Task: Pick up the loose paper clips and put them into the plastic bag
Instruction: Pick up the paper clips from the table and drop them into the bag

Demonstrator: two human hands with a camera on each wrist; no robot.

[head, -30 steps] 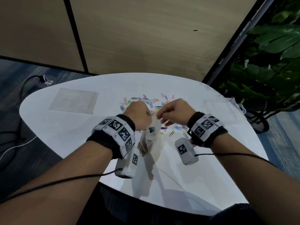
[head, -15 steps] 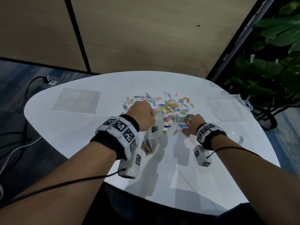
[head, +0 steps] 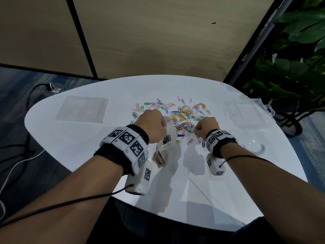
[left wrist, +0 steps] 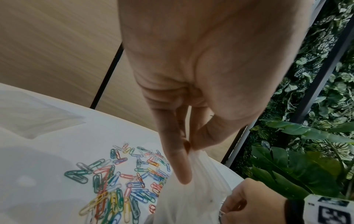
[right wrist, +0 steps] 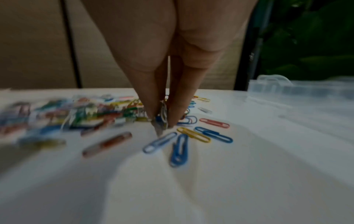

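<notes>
A heap of coloured paper clips (head: 181, 117) lies spread over the middle of the white table (head: 88, 138); the same clips (left wrist: 114, 186) show under my left wrist. My left hand (head: 154, 127) pinches the top edge of a clear plastic bag (head: 166, 147), which hangs down with some clips inside; the pinch on the bag (left wrist: 193, 178) shows between thumb and forefinger. My right hand (head: 204, 128) is at the near right edge of the heap, fingertips pinching a small bunch of clips (right wrist: 161, 116) just above the tabletop.
A flat clear bag (head: 82, 109) lies at the table's far left. A clear plastic box (head: 246, 111) and a clear lid (head: 255, 143) sit at the right. A plant (head: 290, 67) stands beyond the right edge. Cables (head: 17, 155) run on the floor at left.
My right hand left the bag's mouth, went down to the heap's near right edge and now pinches clips there. My left hand has kept holding the bag up in place.
</notes>
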